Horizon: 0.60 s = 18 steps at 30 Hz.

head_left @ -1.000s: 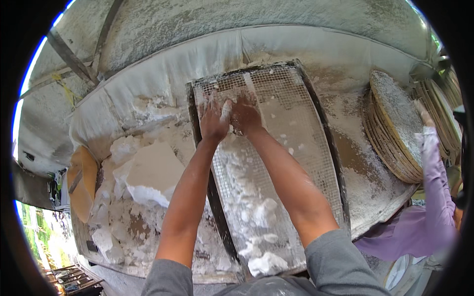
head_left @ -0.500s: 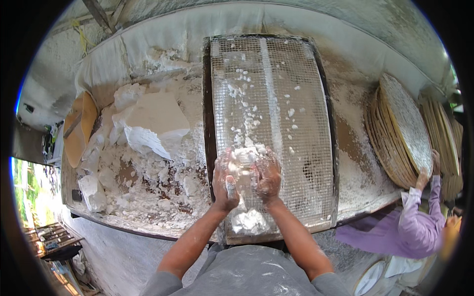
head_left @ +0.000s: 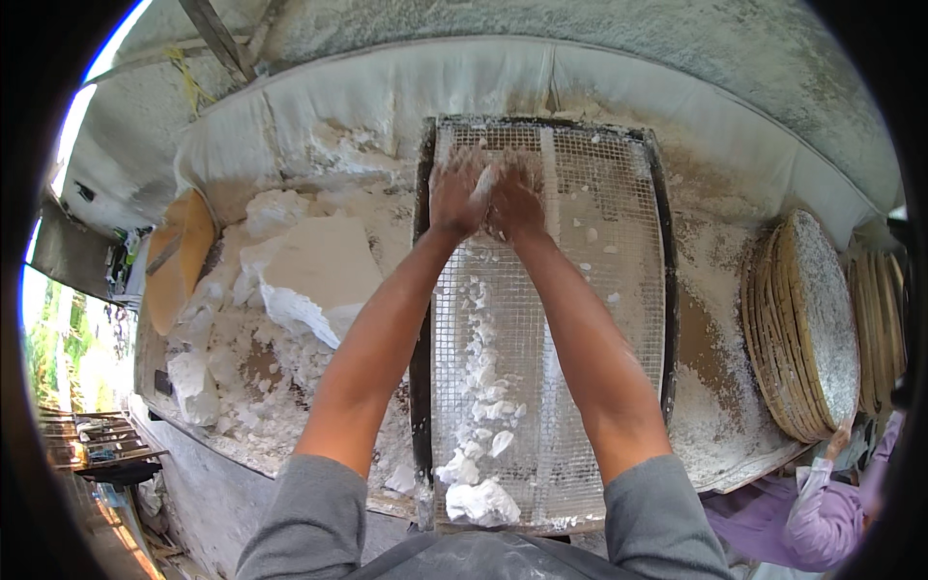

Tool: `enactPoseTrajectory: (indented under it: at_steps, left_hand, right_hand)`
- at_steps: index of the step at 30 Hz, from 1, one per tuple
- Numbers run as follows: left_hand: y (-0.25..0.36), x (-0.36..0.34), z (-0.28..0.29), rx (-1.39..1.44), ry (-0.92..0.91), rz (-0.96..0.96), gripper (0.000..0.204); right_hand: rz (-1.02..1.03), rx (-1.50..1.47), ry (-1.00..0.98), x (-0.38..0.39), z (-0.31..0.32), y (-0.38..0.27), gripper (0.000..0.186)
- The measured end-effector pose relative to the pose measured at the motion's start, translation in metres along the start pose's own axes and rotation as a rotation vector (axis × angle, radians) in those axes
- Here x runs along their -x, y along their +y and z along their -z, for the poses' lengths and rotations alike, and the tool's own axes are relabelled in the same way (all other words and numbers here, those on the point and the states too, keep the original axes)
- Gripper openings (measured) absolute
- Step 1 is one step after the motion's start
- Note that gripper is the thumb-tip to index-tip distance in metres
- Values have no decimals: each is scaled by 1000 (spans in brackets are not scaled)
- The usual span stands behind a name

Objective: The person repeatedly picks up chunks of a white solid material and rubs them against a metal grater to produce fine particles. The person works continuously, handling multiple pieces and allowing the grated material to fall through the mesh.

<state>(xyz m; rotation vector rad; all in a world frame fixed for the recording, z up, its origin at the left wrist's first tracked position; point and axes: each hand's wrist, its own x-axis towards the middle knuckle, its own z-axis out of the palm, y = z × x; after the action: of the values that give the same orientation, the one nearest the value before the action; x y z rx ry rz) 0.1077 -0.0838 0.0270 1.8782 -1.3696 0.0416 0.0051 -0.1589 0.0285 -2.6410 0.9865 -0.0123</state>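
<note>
Both arms reach out to the far end of a dark-framed wire mesh screen [head_left: 619, 319]. My left hand [head_left: 458, 196] lies flat on the mesh, fingers stretched forward and slightly smeared by motion. Beside it, thumbs close together, my right hand [head_left: 515, 196] also presses flat with its fingers out. Neither seems to grip anything; what lies under the palms is hidden. A line of white crumbly lumps [head_left: 480, 367] runs down the mesh between my forearms. Nearest my body sits a larger white chunk [head_left: 482, 504].
On the left, a big white block [head_left: 324, 261] stands among broken pieces and powder. A tan curved board [head_left: 181, 261] leans behind it. Round flat trays [head_left: 822, 319] are stacked upright at the right, where a co-worker in a purple garment [head_left: 822, 522] touches them.
My hands have slid from the near part of the mesh to its far end. The lumps that lay between them now trail along the mesh behind my hands.
</note>
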Motion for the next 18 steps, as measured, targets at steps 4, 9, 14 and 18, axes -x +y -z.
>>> enactPoseTrajectory:
  at_steps: [4, 9, 14, 18]
  left_hand:
    - [9, 65, 15, -93, -135, -108, 71]
    - [52, 183, 49, 91, -84, -80, 59]
    - [99, 283, 80, 129, -15, -40, 51]
    - [75, 291, 53, 292, 212, -93, 48]
  right_hand:
    - [-9, -209, 54, 60, -37, -4, 66]
    - [232, 81, 101, 182, -88, -8, 65]
    - [-12, -363, 280, 293, -105, -50, 64]
    - [100, -141, 416, 290, -120, -65, 57]
